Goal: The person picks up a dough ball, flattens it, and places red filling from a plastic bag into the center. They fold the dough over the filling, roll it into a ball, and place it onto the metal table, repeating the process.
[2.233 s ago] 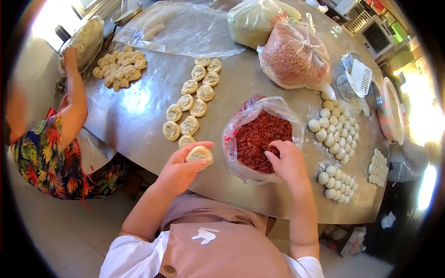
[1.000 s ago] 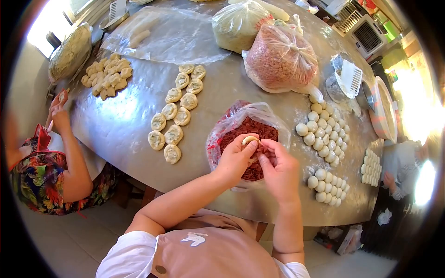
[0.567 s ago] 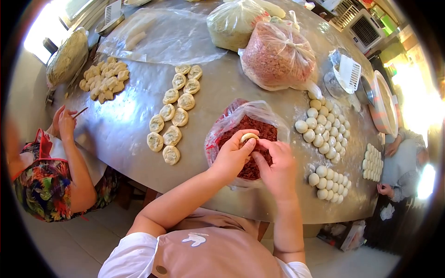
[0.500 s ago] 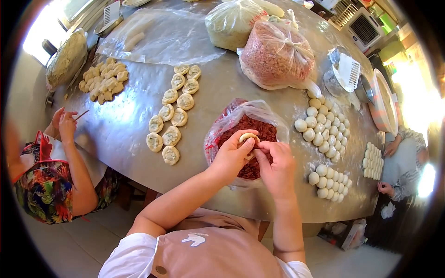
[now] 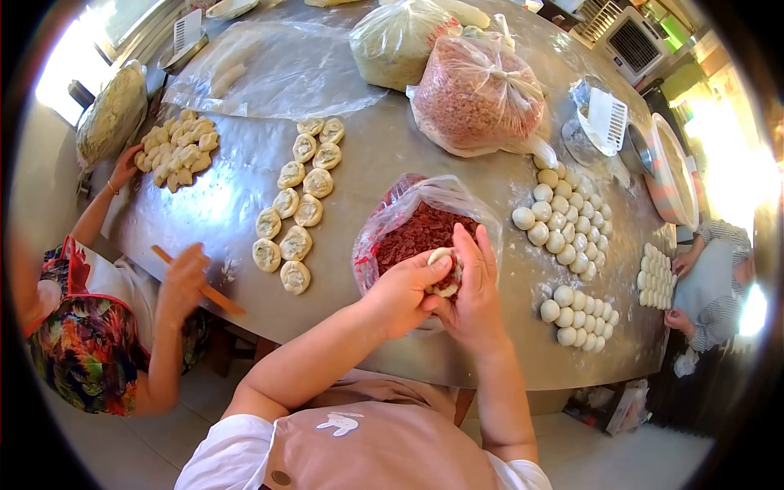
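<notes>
Between my two hands is a small piece of dough [image 5: 446, 283], cupped over the near edge of an open plastic bag [image 5: 441, 189] of dark red filling [image 5: 415, 238]. My left hand [image 5: 404, 294] pinches the dough's left side with its thumb on top. My right hand [image 5: 472, 298] wraps the right side, its fingers pointing up and pressed near the rim. Some reddish filling shows at the dough's underside. To the left lie two columns of flattened round pieces [image 5: 296, 243] with pale filling.
White dough balls [image 5: 563, 220] stand in groups at right, with a smaller group [image 5: 578, 318] nearer. Bags of pink [image 5: 478, 94] and greenish filling [image 5: 402, 41] are behind. A person at left holds a wooden stick [image 5: 200, 282] near dough pieces [image 5: 178, 147]; another person [image 5: 709, 273] is at right.
My hands have turned the dough, and my right fingers now point upward. The person at left has reached one hand to the dough pieces and swung the stick over the table edge.
</notes>
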A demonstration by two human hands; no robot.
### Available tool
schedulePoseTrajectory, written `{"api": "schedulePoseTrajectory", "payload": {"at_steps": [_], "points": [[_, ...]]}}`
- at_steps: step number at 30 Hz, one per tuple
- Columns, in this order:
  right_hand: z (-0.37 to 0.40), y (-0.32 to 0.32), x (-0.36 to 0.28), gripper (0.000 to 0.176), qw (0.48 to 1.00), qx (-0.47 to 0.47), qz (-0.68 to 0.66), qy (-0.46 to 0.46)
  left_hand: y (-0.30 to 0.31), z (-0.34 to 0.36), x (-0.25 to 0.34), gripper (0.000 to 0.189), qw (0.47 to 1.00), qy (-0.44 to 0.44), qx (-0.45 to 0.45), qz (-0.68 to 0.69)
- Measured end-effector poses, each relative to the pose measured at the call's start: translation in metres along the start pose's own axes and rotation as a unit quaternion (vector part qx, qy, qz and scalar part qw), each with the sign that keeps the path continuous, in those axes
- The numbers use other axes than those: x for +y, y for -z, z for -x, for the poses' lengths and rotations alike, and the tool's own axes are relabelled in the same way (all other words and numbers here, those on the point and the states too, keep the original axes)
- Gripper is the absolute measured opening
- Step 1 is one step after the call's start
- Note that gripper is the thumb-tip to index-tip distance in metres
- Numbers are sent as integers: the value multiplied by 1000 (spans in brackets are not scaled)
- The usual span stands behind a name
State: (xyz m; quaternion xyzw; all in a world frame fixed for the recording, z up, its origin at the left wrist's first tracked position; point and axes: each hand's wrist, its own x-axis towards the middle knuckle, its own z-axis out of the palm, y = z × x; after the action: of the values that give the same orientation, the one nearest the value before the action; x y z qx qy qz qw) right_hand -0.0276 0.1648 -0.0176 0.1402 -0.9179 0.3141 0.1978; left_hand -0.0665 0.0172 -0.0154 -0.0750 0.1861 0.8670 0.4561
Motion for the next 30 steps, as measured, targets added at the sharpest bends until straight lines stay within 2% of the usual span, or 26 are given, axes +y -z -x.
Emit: {"api": "schedulePoseTrajectory", "payload": {"at_steps": [1,3,4,10,11,13,14,18,20,21,22,23,25,26,28,29,30], "points": [[0,-1,-1,79,1000,-1,16,16,5,0,-1,23,999,9,-35,-3],[0,-2,-4,69,998,-1,46,49,8,1,-4,21,999,15,-8,-43],[-3,-5,-11,60,999,31,10,34,7,1,-5,21,998,11,10,-65],[-11,-14,-11,54,995,94,-41,10,-19,-2,-10,26,984,-13,131,-118],[-11,-15,-7,51,990,96,-106,-8,-23,-1,-10,26,982,-19,147,-115],[-10,-16,2,46,966,100,-233,-44,-10,-2,-9,34,999,-11,5,33],[-10,-16,1,48,947,118,-288,-79,-6,-3,-9,39,992,-6,-67,106],[-11,-17,-11,54,866,203,-415,-194,-15,-1,-8,57,989,-25,-113,89],[-9,-24,-10,54,845,222,-433,-223,0,-15,-25,56,989,-105,18,-102],[-8,-27,-10,55,833,231,-443,-237,2,-17,-30,56,967,-143,84,-196],[-8,-29,-11,55,841,235,-425,-240,7,-15,-30,54,953,-182,39,-240],[-7,-30,-12,55,848,239,-406,-243,9,-14,-31,54,908,-207,60,-360],[-5,-32,-11,55,860,246,-381,-235,8,-12,-31,53,772,-246,97,-578],[-4,-32,-9,55,864,249,-375,-225,6,-11,-28,56,728,-287,99,-615],[-4,-31,-8,55,866,259,-370,-217,-13,-9,-27,58,874,-270,95,-393],[-6,-29,-9,54,862,266,-371,-218,-19,-9,-26,59,924,-254,89,-272],[-7,-28,-9,54,859,274,-373,-219,-17,-9,-23,61,914,-248,104,-305]]}}
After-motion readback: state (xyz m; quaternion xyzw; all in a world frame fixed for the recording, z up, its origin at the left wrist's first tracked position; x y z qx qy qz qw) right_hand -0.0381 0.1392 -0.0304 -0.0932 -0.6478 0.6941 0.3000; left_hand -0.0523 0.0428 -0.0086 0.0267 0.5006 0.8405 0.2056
